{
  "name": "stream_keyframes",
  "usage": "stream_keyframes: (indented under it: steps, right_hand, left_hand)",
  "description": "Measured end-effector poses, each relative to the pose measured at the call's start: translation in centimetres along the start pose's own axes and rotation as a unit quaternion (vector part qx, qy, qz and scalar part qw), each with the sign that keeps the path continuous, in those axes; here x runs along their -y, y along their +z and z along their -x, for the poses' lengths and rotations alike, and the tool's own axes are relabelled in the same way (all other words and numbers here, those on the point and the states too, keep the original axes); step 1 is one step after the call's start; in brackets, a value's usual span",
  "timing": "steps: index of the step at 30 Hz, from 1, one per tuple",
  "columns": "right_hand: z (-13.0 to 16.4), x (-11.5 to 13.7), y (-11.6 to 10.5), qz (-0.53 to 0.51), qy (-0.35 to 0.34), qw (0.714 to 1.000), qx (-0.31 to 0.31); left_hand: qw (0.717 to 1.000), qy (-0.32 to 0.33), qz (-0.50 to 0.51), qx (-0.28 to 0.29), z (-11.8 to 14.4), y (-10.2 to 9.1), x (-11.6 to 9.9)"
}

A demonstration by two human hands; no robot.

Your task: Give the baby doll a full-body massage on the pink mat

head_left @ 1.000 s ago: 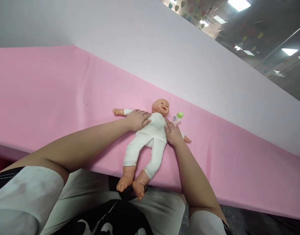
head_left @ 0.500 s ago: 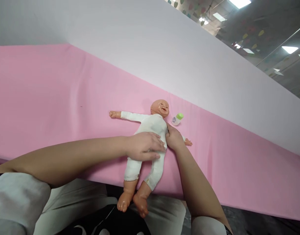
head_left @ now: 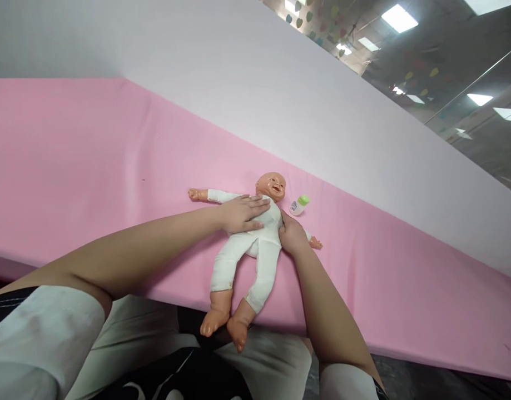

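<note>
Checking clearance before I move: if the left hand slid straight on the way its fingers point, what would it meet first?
The left hand lies flat on the doll, fingers pointing toward its neck. Going straight on, it would likely meet the doll's head first; the small green-capped bottle lies beyond that.

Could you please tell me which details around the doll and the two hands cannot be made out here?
Head view:
- Print on the small white bottle with green cap: too small.
- Chest of the plastic baby doll in white clothing: under the left hand.
- Doll's far side: behind the right hand.
</note>
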State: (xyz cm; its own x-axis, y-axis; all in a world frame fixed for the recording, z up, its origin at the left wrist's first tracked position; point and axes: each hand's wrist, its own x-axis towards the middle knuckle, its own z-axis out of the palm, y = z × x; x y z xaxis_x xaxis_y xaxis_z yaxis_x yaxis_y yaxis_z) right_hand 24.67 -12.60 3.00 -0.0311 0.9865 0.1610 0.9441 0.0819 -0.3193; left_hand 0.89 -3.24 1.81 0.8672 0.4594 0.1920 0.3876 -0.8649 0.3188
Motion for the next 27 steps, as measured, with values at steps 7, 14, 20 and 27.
stream_keyframes:
  steps: [7,14,20,27]
  right_hand:
    - [0.7,-0.2,0.2,-0.036,-0.031,0.997,-0.052]
    - [4.1,4.6,-0.2,-0.068,-0.337,0.938,0.036]
    - [5.2,7.1,0.1,-0.076,-0.392,0.909,0.122]
    - [2.5,3.7,0.1,-0.019,-0.238,0.964,0.122]
  left_hand:
    - [0.986,-0.143,-0.062,-0.052,0.7,0.0,2.5]
    - [0.985,-0.143,-0.073,-0.064,0.7,0.3,2.1]
    - [0.986,-0.138,-0.079,-0.053,0.7,0.5,2.4]
    - [0.986,-0.138,-0.083,-0.048,0.8,0.5,2.0]
